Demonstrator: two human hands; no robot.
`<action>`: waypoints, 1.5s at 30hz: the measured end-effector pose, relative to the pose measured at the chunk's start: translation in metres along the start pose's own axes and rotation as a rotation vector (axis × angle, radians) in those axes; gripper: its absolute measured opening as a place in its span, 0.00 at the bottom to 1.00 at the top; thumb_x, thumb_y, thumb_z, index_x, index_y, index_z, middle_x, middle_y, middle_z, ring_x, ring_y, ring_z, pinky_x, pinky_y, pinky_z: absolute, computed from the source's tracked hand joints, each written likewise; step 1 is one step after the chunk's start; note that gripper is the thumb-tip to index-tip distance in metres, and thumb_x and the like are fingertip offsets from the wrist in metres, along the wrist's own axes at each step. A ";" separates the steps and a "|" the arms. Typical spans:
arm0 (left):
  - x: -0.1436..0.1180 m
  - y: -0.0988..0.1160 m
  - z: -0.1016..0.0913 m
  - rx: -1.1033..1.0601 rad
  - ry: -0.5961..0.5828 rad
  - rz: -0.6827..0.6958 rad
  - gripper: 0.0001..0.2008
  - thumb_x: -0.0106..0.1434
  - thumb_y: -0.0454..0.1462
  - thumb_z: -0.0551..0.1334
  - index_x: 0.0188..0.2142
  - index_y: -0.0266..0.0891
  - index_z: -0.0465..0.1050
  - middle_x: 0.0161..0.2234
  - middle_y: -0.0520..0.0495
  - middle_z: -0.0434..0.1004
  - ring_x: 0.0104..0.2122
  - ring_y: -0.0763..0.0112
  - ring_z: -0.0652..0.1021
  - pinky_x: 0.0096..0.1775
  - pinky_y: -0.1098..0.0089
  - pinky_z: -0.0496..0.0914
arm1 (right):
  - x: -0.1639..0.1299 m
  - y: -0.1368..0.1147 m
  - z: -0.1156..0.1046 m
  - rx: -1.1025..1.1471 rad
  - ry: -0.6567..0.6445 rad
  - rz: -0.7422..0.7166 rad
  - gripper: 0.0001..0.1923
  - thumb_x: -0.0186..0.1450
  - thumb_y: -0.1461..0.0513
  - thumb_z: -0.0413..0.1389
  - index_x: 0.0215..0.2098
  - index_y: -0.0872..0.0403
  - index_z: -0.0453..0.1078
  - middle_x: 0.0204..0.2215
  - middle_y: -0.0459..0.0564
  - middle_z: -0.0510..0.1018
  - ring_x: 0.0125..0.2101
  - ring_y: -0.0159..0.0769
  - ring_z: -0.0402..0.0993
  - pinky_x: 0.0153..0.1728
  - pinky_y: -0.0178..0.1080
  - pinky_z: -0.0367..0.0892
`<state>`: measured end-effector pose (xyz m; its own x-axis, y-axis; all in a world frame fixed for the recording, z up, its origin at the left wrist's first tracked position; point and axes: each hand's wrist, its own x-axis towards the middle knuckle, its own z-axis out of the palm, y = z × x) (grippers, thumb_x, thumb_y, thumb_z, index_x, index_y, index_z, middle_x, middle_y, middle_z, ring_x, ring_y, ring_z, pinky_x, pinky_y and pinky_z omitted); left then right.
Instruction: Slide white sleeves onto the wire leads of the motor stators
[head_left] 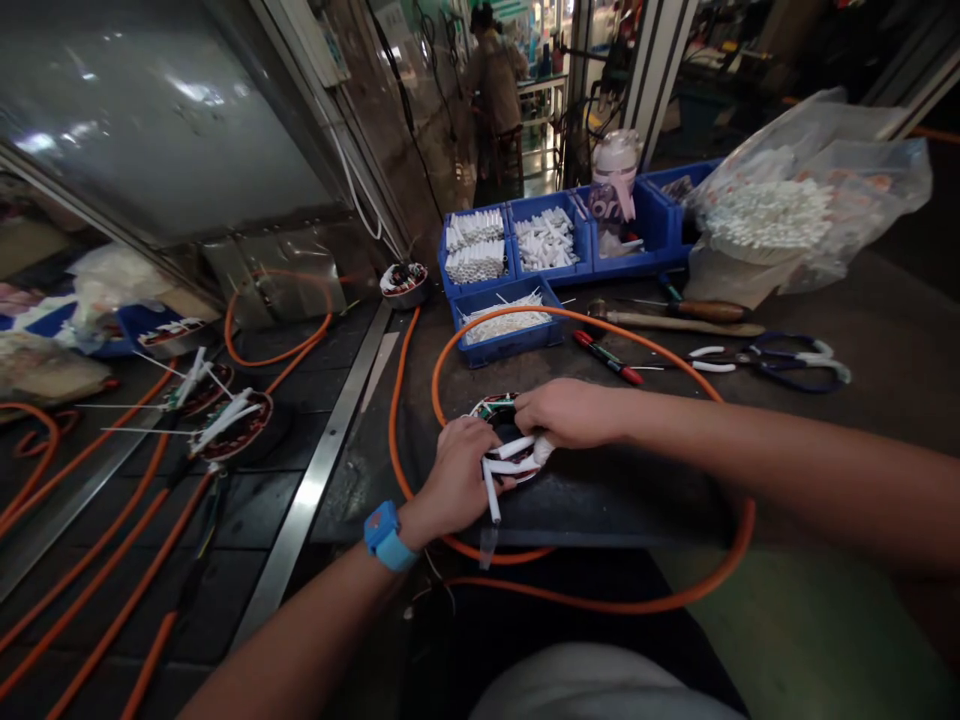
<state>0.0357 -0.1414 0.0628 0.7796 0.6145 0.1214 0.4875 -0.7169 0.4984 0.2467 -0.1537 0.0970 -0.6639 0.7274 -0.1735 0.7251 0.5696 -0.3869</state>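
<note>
A round wound stator (496, 406), with red-brown windings and white sleeve tubes on it, lies at the bench's front edge between my hands. My left hand (463, 472), with a blue watch on its wrist, curls around the stator's left side. Across the middle lie white sleeve tubes (516, 448), and one tube (491, 492) hangs down toward me. My right hand (568, 413) reaches in from the right, its fingers closed at the tubes' right ends; a white wrap seems to cover one fingertip. Both hands hide much of the stator.
An orange cable (395, 420) loops around the work. Behind are blue bins (511, 345) of white tubes, a bottle (615, 175) and a plastic bag (862, 200). Scissors (799, 360), a marker (607, 357) and a hammer (675, 322) lie right. More stators (236, 425) stand left. A person (496, 85) is far back.
</note>
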 end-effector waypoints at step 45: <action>-0.024 -0.011 0.012 0.078 0.185 0.255 0.24 0.56 0.32 0.60 0.52 0.40 0.61 0.43 0.46 0.74 0.44 0.65 0.73 0.55 0.57 0.56 | -0.050 -0.049 0.061 0.280 0.588 -0.153 0.22 0.62 0.55 0.54 0.54 0.52 0.64 0.42 0.51 0.76 0.42 0.37 0.72 0.43 0.39 0.68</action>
<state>0.0159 -0.1520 0.0439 0.7990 0.4563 0.3916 0.3203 -0.8742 0.3651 0.2331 -0.2411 0.0690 -0.4883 0.7787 0.3940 0.5031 0.6201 -0.6019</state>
